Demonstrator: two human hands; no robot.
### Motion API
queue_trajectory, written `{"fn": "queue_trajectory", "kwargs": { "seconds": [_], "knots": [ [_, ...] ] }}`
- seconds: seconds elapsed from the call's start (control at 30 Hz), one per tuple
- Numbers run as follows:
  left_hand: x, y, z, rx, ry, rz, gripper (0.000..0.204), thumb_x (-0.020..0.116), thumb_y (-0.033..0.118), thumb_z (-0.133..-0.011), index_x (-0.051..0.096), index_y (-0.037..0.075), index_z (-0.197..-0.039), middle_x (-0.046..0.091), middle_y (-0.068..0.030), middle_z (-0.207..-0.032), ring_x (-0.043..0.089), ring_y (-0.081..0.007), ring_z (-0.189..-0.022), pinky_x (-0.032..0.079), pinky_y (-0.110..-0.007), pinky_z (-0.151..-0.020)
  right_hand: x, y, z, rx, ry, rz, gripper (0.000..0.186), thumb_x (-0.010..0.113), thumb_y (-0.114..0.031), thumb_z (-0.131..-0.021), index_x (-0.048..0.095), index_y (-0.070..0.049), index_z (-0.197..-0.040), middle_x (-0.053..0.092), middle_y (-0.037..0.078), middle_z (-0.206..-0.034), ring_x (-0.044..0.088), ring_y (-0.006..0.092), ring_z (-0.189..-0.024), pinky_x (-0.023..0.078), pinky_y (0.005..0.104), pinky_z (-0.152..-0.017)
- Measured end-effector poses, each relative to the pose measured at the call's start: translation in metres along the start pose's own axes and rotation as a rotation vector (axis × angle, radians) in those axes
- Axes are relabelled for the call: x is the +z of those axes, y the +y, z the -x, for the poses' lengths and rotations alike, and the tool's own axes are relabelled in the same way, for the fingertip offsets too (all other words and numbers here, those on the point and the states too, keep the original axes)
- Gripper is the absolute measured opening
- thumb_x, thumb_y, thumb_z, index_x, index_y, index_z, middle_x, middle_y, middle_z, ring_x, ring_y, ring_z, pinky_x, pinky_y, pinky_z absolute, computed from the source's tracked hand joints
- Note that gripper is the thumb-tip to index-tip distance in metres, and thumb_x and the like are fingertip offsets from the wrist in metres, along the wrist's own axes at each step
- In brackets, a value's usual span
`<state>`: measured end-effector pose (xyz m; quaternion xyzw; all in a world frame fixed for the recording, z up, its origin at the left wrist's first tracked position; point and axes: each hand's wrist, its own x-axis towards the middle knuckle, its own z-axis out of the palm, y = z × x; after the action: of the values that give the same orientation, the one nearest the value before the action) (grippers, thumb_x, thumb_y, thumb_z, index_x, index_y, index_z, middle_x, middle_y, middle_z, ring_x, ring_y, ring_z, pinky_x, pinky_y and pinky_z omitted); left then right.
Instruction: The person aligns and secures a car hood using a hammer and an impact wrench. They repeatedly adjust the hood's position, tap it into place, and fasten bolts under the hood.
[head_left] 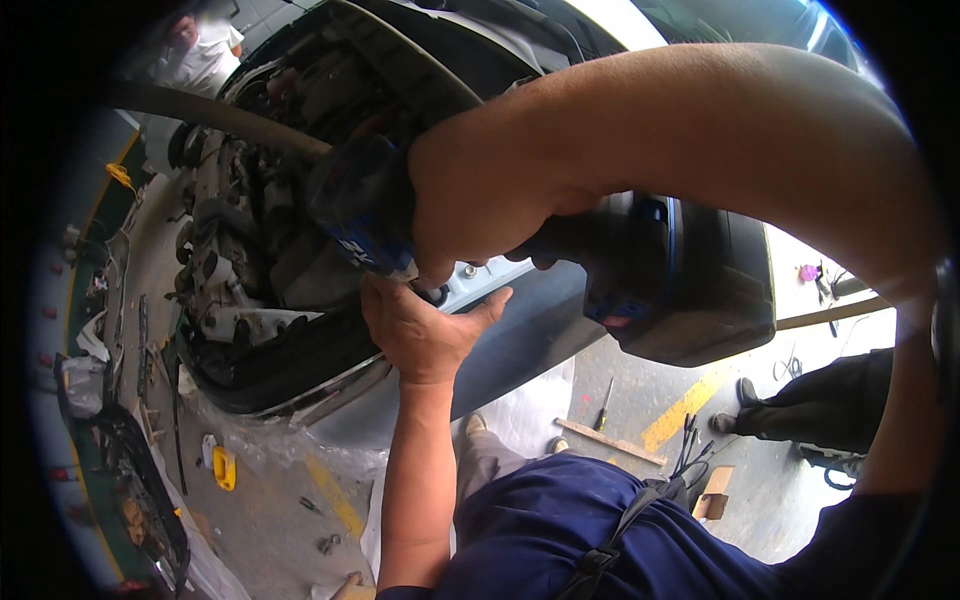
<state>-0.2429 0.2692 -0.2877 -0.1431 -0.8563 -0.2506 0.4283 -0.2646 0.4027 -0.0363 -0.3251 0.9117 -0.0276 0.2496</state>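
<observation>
My right hand grips the handle of a black and blue cordless impact wrench, with its bulky battery out to the right. The tool's nose points down at the pale metal edge of a car's fender, where a bolt head shows. My left hand rests at that edge, right under the nose and beside the dark socket. Its thumb is stretched out to the right, away from the fingers. The fingertips are partly hidden by the tool, so their contact with the socket is unclear.
The car's engine bay lies uncovered at left. Another person stands at the far left; someone's dark-trousered legs are at right. On the floor are a screwdriver, a wooden strip, a yellow object and plastic sheeting.
</observation>
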Motion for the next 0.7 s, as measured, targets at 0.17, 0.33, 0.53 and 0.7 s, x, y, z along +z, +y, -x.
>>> {"fn": "queue_trajectory", "kwargs": {
  "seconds": [0.17, 0.33, 0.53, 0.7],
  "knots": [
    [0.0, 0.0, 0.001, 0.009, -0.008, -0.069, 0.12, 0.088, 0.069, -0.058, 0.035, -0.007, -0.135, 0.059, -0.0181, -0.111, 0.06, -0.0392, -0.096, 0.049, -0.051, -0.089, 0.001, -0.005, 0.006, 0.02, 0.032, -0.07, 0.027, 0.071, -0.023, -0.092, 0.075, 0.0, -0.105, 0.074, 0.014, -0.092, 0.073, 0.0214, -0.084, 0.058, 0.0356, -0.079],
    [0.0, -0.006, 0.005, -0.043, -0.034, -0.124, 0.128, 0.08, 0.075, -0.063, 0.029, -0.012, -0.143, 0.055, -0.0226, -0.117, 0.057, -0.0398, -0.099, 0.047, -0.051, -0.087, 0.003, 0.001, 0.012, 0.048, 0.098, -0.183, 0.027, 0.072, -0.023, -0.093, 0.075, 0.0, -0.106, 0.074, 0.014, -0.093, 0.073, 0.0208, -0.085, 0.058, 0.0357, -0.08],
    [0.004, 0.001, -0.008, 0.099, -0.049, -0.154, 0.087, 0.061, 0.06, -0.086, 0.044, -0.009, -0.136, 0.059, -0.0236, -0.12, 0.056, -0.0382, -0.109, 0.045, -0.05, -0.095, 0.033, 0.038, 0.05, 0.32, 0.245, -0.549, 0.039, 0.076, -0.026, -0.09, 0.068, -0.004, -0.121, 0.075, 0.013, -0.093, 0.073, 0.017, -0.08, 0.059, 0.0319, -0.072],
    [0.0, 0.001, -0.006, 0.026, -0.182, -0.223, 0.042, 0.054, 0.032, -0.094, 0.063, 0.001, -0.122, 0.066, -0.0157, -0.118, 0.058, -0.0369, -0.116, 0.041, -0.057, -0.1, 0.079, 0.061, 0.075, 0.342, 0.435, -0.742, 0.048, 0.081, -0.033, -0.083, 0.066, -0.005, -0.119, 0.073, 0.007, -0.091, 0.069, 0.0151, -0.073, 0.058, 0.0294, -0.07]
  ]
}}
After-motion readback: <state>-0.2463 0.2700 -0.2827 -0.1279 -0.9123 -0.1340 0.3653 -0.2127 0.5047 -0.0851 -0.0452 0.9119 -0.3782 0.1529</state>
